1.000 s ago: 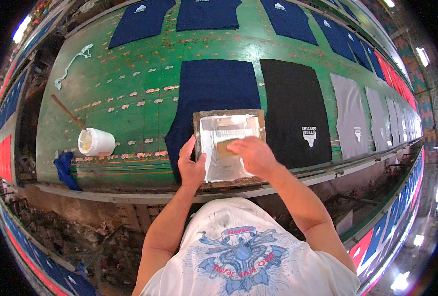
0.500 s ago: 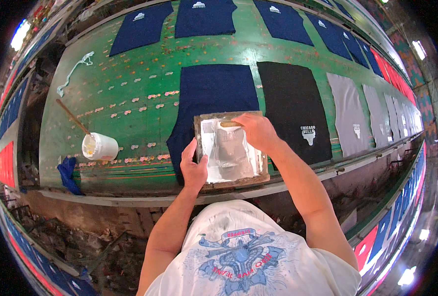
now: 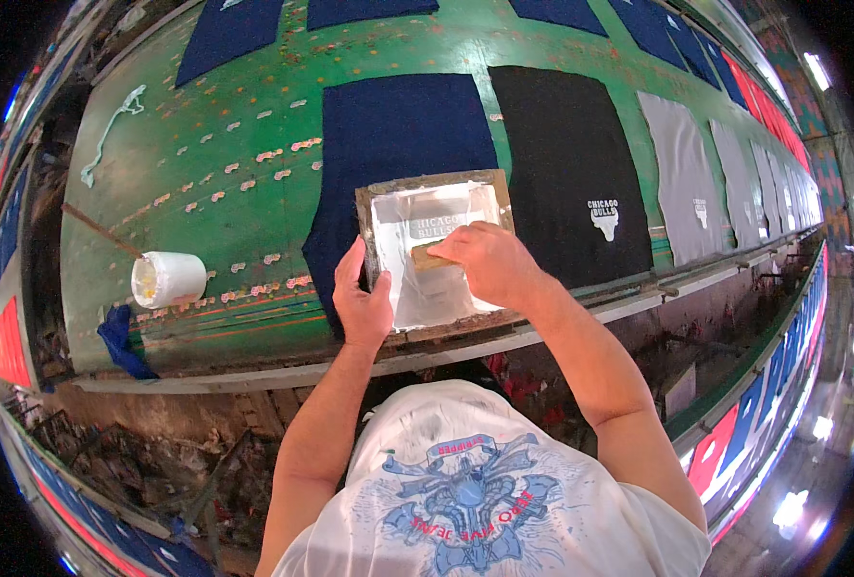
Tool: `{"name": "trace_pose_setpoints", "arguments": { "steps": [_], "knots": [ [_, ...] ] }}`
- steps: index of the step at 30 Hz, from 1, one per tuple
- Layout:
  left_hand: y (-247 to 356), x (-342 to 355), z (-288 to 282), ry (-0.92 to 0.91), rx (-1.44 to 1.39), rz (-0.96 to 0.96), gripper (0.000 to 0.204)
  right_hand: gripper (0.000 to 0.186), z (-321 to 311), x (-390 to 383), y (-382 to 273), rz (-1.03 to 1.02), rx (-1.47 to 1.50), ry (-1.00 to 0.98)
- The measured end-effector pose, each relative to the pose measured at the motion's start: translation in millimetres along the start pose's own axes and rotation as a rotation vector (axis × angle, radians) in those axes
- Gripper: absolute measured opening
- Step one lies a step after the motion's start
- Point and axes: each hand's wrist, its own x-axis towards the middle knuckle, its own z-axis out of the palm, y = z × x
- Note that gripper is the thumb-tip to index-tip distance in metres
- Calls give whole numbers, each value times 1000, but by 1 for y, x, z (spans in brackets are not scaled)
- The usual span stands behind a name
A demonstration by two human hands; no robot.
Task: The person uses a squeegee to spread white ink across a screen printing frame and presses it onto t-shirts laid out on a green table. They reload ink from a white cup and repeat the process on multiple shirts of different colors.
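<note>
A wooden-edged printing screen lies over the near part of a navy fabric panel. White ink is smeared along the borders of its mesh. My left hand grips the screen's left side, thumb on top and fingers at the outer edge. Closed around a small wooden squeegee, my right hand is over the middle of the mesh. Pale lettering shows through just beyond the squeegee. My fingers hide part of the squeegee and the mesh below it.
A black panel with a white bull-head print lies at the right, followed by several grey panels. At left are a white bucket with a stick, and a blue rag. The green table's edge runs before me.
My right hand has drawn the squeegee from the screen's far edge toward me, to mid-mesh. Lettering now shows in the mesh. My left hand still holds the frame; the view has shifted slightly.
</note>
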Motion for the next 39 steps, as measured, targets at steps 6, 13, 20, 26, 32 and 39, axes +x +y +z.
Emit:
{"name": "trace_pose_setpoints", "arguments": {
  "steps": [6,13,20,26,32,39],
  "knots": [
    [5,0,-3,-14,29,-3,69,46,13,-39,-24,-29,16,40],
    [15,-3,-9,-28,347,143,66,44,30,-78,-38,-61,78,47],
    [25,-8,-12,-34,394,74,71,42,6,-68,-10,-200,283,194],
    [30,-9,-7,12,372,61,68,55,-26,40,65,-177,334,371],
    [31,-12,-7,25,304,18,72,64,-12,124,100,22,539,60],
    [21,-14,-9,4,245,81,64,80,-2,148,112,94,345,-152]
  ]
}}
